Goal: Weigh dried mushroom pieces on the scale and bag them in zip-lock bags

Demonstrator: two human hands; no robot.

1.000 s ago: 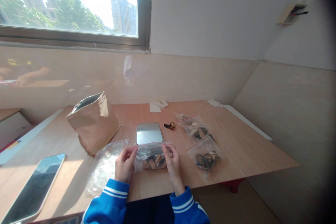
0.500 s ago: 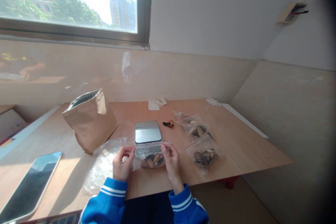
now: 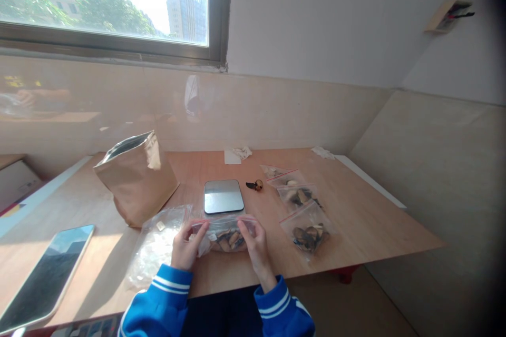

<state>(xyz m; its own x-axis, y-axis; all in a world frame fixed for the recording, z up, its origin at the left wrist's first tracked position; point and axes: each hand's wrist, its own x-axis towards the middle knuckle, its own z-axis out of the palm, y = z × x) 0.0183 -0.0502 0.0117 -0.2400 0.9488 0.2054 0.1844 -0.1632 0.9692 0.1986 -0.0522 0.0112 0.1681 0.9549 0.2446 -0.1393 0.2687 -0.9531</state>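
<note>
- while one clear zip bag [image 3: 226, 241] sits between the hands, i judge, from my remote seat, that the work is well along but unfinished.
- i see the left hand [image 3: 185, 248] pinching the left end of its red-striped top edge, thumb against fingers; the right hand [image 3: 256, 246] pinches the right end just as narrowly.
- the bag is just in front of the flat scale [image 3: 224, 196], with brown, mushroom-like dried pieces inside, so its filling looks done to me; i cannot tell whether the seal is fully pressed.
- to the right i make out a row of filled zip bags [image 3: 309, 235], overlapping on the table [image 3: 367, 221]; i count these as done.
- what seems left: a loose dark dried piece [image 3: 254, 185] beside the scale, and clear plastic bags [image 3: 150, 255] lying left of the hands.
- the brown paper pouch [image 3: 138, 184] stands open; i cannot see its contents.
</note>
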